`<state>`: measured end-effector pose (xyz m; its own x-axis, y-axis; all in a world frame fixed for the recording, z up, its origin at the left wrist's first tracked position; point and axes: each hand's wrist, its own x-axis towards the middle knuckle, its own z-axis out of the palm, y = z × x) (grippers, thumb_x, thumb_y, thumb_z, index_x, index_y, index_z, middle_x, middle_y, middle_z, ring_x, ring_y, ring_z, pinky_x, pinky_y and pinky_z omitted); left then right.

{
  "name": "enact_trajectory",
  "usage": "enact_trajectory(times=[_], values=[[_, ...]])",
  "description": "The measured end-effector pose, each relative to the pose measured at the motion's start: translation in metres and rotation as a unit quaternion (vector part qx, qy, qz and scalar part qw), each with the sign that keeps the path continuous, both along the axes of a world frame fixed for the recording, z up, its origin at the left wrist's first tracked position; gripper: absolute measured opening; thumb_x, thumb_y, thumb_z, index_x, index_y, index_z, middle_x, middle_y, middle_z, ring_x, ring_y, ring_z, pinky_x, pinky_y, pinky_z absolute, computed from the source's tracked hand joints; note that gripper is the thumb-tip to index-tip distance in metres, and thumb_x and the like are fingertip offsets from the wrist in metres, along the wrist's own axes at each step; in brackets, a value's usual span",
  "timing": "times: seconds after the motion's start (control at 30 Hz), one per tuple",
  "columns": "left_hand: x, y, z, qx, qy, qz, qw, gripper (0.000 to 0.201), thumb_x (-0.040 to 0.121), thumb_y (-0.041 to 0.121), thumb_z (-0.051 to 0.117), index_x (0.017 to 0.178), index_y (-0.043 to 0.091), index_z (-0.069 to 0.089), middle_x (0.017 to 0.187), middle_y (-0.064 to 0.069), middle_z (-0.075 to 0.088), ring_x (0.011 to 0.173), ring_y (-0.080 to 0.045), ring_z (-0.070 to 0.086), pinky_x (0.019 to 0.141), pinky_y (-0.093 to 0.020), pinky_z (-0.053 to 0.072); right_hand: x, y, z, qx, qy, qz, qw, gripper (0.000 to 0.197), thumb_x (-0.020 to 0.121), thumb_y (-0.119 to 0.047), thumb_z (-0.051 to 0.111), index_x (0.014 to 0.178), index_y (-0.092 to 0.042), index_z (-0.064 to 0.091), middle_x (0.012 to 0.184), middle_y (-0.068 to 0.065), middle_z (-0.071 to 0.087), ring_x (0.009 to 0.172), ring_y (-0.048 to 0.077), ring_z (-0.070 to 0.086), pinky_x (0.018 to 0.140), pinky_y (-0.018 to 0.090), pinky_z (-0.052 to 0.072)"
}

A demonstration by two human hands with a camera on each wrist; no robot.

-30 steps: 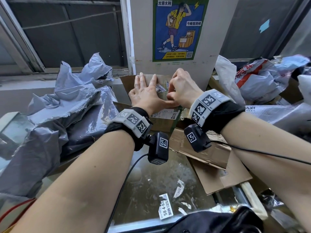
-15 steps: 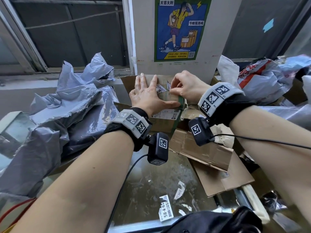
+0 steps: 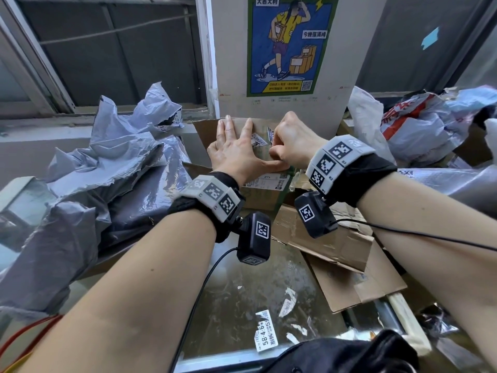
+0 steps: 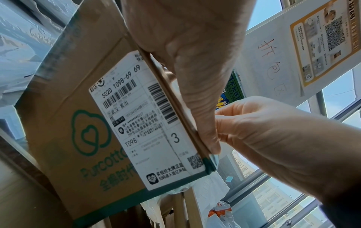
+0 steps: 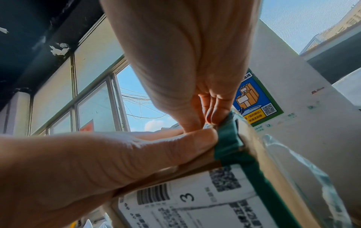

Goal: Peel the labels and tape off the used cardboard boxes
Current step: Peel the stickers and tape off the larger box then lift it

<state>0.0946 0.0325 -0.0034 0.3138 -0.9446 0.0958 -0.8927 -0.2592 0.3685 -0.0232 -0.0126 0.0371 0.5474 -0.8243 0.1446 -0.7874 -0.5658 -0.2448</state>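
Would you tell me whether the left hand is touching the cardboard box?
Touching: the head view shows the left hand pressed flat on the cardboard box.

box (image 4: 58, 95): brown, green logo | label (image 4: 148, 123): white, black barcodes | bags (image 3: 102, 168): grey

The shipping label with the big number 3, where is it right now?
The shipping label is stuck on the near side face of the box, just below the left hand, which presses flat on the top.
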Motion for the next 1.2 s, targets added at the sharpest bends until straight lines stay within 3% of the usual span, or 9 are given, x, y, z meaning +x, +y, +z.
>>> enact_trajectory(times=[0.2,0.33,0.4,0.5,0.63,0.7,0.97,1.13,1.2], values=[[-0.004,-0.001,0.000,-0.002,-0.007,0.001,1.000,0.121,0.060,0.084,0.060,0.153,0.031,0.002,0.161,-0.009,-0.014,0.147,-0.022,-0.017,0.116,-0.046,0.006,-0.001,-0.004,-0.005,0.008,0.027,-0.007,1.000,0.027,0.096,-0.019,0.051,0.112,0.003,0.055,0.129,0.018,0.035,0.111,0.029,0.047,0.098,0.035,0.042],[0.000,0.001,-0.001,0.004,-0.001,-0.001,1.000,0.125,0.057,0.087,0.059,0.153,0.032,0.001,0.160,-0.008,-0.016,0.147,-0.023,-0.018,0.116,-0.048,0.006,-0.012,-0.008,0.008,0.093,-0.106,0.010,0.990,0.012,0.094,-0.020,0.057,0.095,-0.008,0.054,0.115,0.016,0.054,0.085,0.021,0.059,0.071,0.027,0.048],[0.001,0.002,-0.001,0.003,0.002,-0.004,1.000,0.125,0.057,0.087,0.059,0.153,0.032,0.000,0.160,-0.008,-0.016,0.146,-0.023,-0.018,0.116,-0.047,0.005,-0.016,-0.007,0.013,0.106,-0.138,0.018,0.985,0.019,0.089,-0.023,0.065,0.095,-0.011,0.052,0.111,0.011,0.051,0.082,0.019,0.057,0.066,0.024,0.046],[0.000,0.002,0.000,0.003,0.000,-0.005,1.000,0.123,0.058,0.085,0.060,0.153,0.032,0.001,0.160,-0.008,-0.016,0.146,-0.022,-0.019,0.116,-0.047,0.005,-0.014,-0.002,0.011,0.061,-0.030,0.015,0.998,0.026,0.080,-0.028,0.073,0.093,-0.010,0.059,0.110,0.006,0.040,0.090,0.017,0.049,0.074,0.026,0.039],[0.000,0.002,0.000,0.000,0.006,-0.002,1.000,0.124,0.057,0.084,0.061,0.153,0.033,0.002,0.160,-0.008,-0.015,0.146,-0.021,-0.019,0.116,-0.047,0.005,-0.007,0.000,0.010,0.058,-0.045,-0.007,0.997,0.024,0.076,-0.024,0.078,0.085,-0.002,0.071,0.095,0.011,0.066,0.087,0.021,0.060,0.072,0.030,0.047],[0.001,0.002,-0.001,0.001,0.008,-0.003,1.000,0.124,0.057,0.085,0.061,0.153,0.032,0.002,0.160,-0.007,-0.016,0.146,-0.022,-0.019,0.116,-0.048,0.005,-0.005,-0.002,0.010,0.070,-0.047,-0.016,0.996,0.021,0.080,-0.022,0.075,0.084,-0.001,0.072,0.089,0.013,0.069,0.084,0.022,0.063,0.074,0.032,0.050],[-0.001,0.001,-0.001,-0.001,0.004,-0.001,1.000,0.123,0.058,0.087,0.058,0.153,0.031,0.002,0.160,-0.008,-0.015,0.147,-0.023,-0.017,0.116,-0.048,0.005,0.000,-0.007,0.005,0.028,0.054,-0.012,0.998,0.028,0.095,-0.024,0.054,0.107,0.001,0.060,0.119,0.020,0.050,0.099,0.032,0.057,0.076,0.030,0.039],[0.000,0.003,0.000,0.003,0.005,-0.004,1.000,0.124,0.058,0.086,0.059,0.153,0.032,0.001,0.160,-0.007,-0.015,0.147,-0.022,-0.018,0.117,-0.047,0.004,-0.011,-0.013,0.019,0.104,-0.019,0.016,0.994,0.018,0.092,-0.023,0.061,0.096,-0.007,0.054,0.100,0.011,0.059,0.072,0.018,0.059,0.059,0.024,0.044],[0.002,0.003,0.000,0.003,0.007,-0.010,1.000,0.123,0.058,0.085,0.060,0.153,0.033,0.001,0.160,-0.007,-0.016,0.146,-0.021,-0.019,0.117,-0.047,0.002,-0.012,-0.013,0.023,0.116,-0.012,0.028,0.993,0.026,0.087,-0.028,0.066,0.098,-0.010,0.049,0.101,0.008,0.055,0.075,0.016,0.056,0.061,0.025,0.046]])
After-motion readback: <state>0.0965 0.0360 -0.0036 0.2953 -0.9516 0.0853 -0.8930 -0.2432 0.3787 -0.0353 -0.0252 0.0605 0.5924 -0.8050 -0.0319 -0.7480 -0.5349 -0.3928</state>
